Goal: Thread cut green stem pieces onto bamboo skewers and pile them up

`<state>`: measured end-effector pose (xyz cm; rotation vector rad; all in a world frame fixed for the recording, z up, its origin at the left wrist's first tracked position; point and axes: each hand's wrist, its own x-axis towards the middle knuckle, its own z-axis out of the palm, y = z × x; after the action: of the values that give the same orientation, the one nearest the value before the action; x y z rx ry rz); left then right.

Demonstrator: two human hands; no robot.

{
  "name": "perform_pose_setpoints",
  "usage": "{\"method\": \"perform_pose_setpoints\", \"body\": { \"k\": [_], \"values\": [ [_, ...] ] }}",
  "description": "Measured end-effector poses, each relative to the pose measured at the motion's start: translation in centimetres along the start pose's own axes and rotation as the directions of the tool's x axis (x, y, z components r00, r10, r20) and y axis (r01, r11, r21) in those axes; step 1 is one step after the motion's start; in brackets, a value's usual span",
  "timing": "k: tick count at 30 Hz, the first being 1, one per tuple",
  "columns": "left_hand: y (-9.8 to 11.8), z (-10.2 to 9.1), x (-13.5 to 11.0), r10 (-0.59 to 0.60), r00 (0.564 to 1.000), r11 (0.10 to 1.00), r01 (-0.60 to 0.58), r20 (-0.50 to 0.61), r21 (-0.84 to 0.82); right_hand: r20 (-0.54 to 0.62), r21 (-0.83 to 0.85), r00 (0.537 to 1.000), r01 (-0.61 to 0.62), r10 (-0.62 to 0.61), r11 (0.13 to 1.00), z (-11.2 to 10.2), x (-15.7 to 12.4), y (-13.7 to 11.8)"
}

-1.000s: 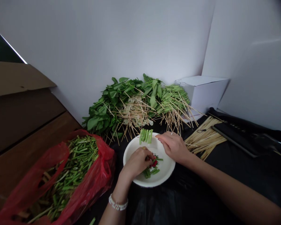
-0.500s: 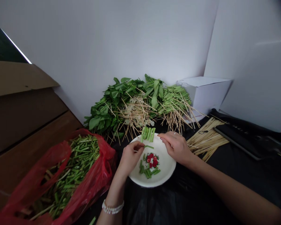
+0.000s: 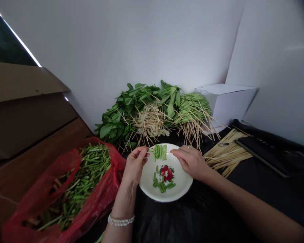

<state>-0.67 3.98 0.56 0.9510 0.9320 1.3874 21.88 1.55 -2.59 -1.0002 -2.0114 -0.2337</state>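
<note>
Over a white bowl (image 3: pixel 181 186) with a red flower print, several short green stem pieces (image 3: pixel 160 152) hang side by side in a row on a skewer. My right hand (image 3: pixel 192 162) is closed round the skewer at the row's right end. At the left end, my left hand (image 3: pixel 136 165) pinches a thin green stem piece (image 3: pixel 150 150) against the skewer's tip; whether the tip has pierced it I cannot tell. Loose cut stems (image 3: pixel 162 186) lie in the bottom of the bowl.
A red plastic bag (image 3: pixel 101 189) full of cut stems stands at the left. Behind the bowl are leafy greens (image 3: pixel 126 101) and skewered stems (image 3: pixel 192 106). Bare skewers (image 3: pixel 225 152) lie on the right near a dark flat object (image 3: pixel 263 155). A white box (image 3: pixel 233 101) stands behind.
My left hand has moved left and up with the stem piece, from below the row to its left end. The skewer row sits slightly lower over the bowl.
</note>
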Motion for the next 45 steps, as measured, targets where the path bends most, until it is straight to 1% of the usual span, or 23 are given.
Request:
{"method": "perform_pose_setpoints", "body": {
  "k": [3, 6, 9, 11, 14, 18, 21, 23, 28, 30, 33, 36, 41, 45],
  "values": [
    [-0.12, -0.1, 0.13, 0.059, 0.997, 0.998, -0.058, -0.042, 0.035, 0.001, -0.001, 1.0, 0.002, -0.002, 1.0, 0.07, -0.05, 0.04],
    [-0.12, 0.09, 0.06, 0.053, 0.996, 0.998, -0.051, -0.067, 0.026, 0.012, 0.011, 1.0, 0.011, -0.011, 1.0, 0.2, -0.14, 0.11],
    [-0.07, 0.44, -0.12, -0.005, 0.999, 1.0, 0.005, -0.054, -0.006, 0.036, 0.024, 0.999, 0.017, -0.018, 1.0, 0.32, -0.26, 0.19],
    [-0.07, 0.61, -0.19, -0.024, 0.999, 1.0, 0.024, -0.03, -0.018, 0.048, 0.023, 0.999, 0.011, -0.012, 1.0, 0.37, -0.31, 0.23],
    [-0.2, 0.66, -0.17, -0.022, 1.0, 1.0, 0.022, 0.002, -0.009, 0.052, 0.01, 0.999, 0.002, -0.002, 1.0, 0.37, -0.32, 0.25],
    [-0.5, 0.42, -0.03, 0.004, 1.0, 1.0, -0.004, -0.002, 0.018, 0.05, 0.01, 0.999, 0.001, -0.002, 1.0, 0.36, -0.31, 0.2],
    [-0.68, 0.21, 0.05, 0.027, 0.999, 0.997, -0.025, -0.021, 0.079, 0.059, 0.025, 0.998, -0.006, 0.004, 1.0, 0.37, -0.38, 0.13],
    [-0.77, 0.14, 0.1, 0.059, 0.998, 0.987, -0.053, -0.033, 0.152, 0.065, 0.028, 0.998, -0.011, 0.009, 1.0, 0.38, -0.45, 0.1],
    [-0.94, 0.27, 0.11, 0.197, 0.979, 0.92, -0.17, -0.042, 0.353, 0.084, 0.029, 0.996, -0.007, 0.005, 1.0, 0.48, -0.63, 0.11],
    [-0.88, 0.4, 0.03, 0.213, 0.976, 0.907, -0.183, -0.038, 0.38, 0.094, 0.043, 0.996, -0.012, 0.008, 0.999, 0.51, -0.65, 0.13],
    [-0.6, 0.46, -0.11, 0.171, 0.984, 0.939, -0.151, -0.041, 0.309, 0.092, 0.081, 0.996, -0.03, 0.022, 0.996, 0.47, -0.61, 0.14],
    [-0.35, 0.23, -0.13, 0.094, 0.994, 0.975, -0.081, -0.055, 0.207, 0.069, 0.094, 0.997, -0.048, 0.042, 0.994, 0.39, -0.53, 0.18],
    [-0.29, -0.18, 0.03, -0.014, 0.998, 0.988, 0.024, -0.065, 0.151, 0.039, 0.109, 0.998, -0.051, 0.047, 0.993, 0.36, -0.51, 0.19],
    [-0.14, 0.0, 0.0, -0.083, 0.995, 0.995, 0.086, -0.05, 0.052, 0.022, 0.131, 1.0, -0.023, 0.021, 0.991, 0.44, -0.6, 0.18]
  ]
}}
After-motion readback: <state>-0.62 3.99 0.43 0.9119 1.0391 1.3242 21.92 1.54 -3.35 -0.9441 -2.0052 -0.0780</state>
